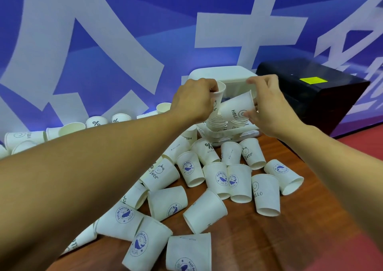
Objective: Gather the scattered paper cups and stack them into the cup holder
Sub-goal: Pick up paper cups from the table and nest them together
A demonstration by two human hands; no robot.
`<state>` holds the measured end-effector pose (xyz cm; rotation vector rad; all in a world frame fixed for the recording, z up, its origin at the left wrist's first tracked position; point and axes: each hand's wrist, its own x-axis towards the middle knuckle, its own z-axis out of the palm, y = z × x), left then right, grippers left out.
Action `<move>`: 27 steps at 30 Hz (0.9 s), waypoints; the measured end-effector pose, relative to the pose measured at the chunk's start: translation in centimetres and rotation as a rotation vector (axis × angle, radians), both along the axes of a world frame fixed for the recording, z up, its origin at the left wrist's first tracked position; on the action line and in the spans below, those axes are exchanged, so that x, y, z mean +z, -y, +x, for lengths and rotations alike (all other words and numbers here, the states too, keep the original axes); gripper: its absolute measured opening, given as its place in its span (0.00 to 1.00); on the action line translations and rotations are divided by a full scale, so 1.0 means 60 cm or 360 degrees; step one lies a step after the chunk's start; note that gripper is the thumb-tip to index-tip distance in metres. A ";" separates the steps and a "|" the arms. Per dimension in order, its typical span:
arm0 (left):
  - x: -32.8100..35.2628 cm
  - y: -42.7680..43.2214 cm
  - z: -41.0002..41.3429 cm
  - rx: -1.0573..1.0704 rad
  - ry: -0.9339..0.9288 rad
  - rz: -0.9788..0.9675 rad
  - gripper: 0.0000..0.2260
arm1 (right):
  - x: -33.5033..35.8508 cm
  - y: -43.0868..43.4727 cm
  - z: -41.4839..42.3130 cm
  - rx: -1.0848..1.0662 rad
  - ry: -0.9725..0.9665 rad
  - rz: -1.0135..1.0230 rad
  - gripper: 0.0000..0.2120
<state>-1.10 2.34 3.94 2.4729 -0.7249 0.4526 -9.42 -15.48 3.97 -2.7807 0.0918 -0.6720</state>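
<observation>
While my left hand (194,99) grips the nested stack of white paper cups (215,119) at the white plastic cup holder (228,135) and my right hand (271,107) pinches a tilted HELLO-printed white paper cup (236,110) beside it, many loose printed paper cups (215,179) still litter the brown wooden table (290,239), so I judge the task early.

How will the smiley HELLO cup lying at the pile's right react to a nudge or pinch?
Probably rolls in an arc: the HELLO cup lies on its side and tapers. Likely light, thin paper, so a hard pinch may dent it. The whale-print cup beside it may shift too.
</observation>
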 end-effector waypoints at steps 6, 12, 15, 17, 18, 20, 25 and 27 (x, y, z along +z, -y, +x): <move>-0.007 -0.003 0.005 0.0026 -0.0016 0.0009 0.13 | 0.006 0.001 0.001 -0.0062 0.0069 0.0148 0.35; -0.014 0.007 0.009 0.0044 0.0000 -0.0063 0.12 | -0.003 0.022 0.007 -0.0056 0.0159 0.0186 0.28; -0.013 0.014 0.011 0.0072 0.0021 -0.0088 0.11 | -0.005 0.030 0.014 -0.0076 0.0209 0.0152 0.20; -0.016 0.020 0.016 0.0090 0.0043 -0.0096 0.11 | -0.008 0.034 0.019 -0.0099 0.0199 0.0132 0.17; -0.018 0.023 0.019 0.0100 0.0070 -0.0090 0.11 | -0.011 0.037 0.022 -0.0098 0.0199 0.0102 0.16; -0.022 0.028 0.026 0.0123 0.0152 -0.0058 0.11 | -0.015 0.041 0.027 -0.0100 0.0220 0.0049 0.15; -0.034 0.036 0.047 0.0123 0.0290 -0.0003 0.10 | -0.028 0.058 0.045 -0.0192 0.0247 -0.0020 0.12; -0.039 0.042 0.051 0.0080 0.0304 0.0068 0.11 | -0.035 0.064 0.051 -0.0193 0.0282 -0.0034 0.11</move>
